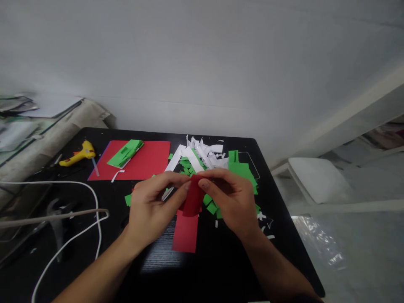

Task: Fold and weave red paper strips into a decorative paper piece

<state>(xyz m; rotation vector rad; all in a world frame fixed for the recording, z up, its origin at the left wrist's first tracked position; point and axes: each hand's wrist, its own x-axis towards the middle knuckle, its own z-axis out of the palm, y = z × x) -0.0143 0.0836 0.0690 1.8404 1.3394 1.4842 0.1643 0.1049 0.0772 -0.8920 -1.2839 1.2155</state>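
A dark red strip of paper (pixel 193 198) hangs between my two hands above the middle of the black table. My left hand (pixel 154 206) pinches its upper left edge between thumb and forefinger. On the other side my right hand (pixel 232 198) grips the same edge, its thumb lying on the front of the paper. Below the strip, a flat red paper piece (pixel 185 236) lies on the tabletop. White paper strips (pixel 206 153) and green paper scraps (pixel 240 170) are heaped just beyond my hands, partly covered by them.
At the left, a yellow glue gun (pixel 82 154) lies beside a red sheet (pixel 151 160) bearing folded green paper (pixel 126 153). A white cable (pixel 94 198) loops over the left side of the black table (pixel 227 269). A white stool (pixel 315 179) stands to the right.
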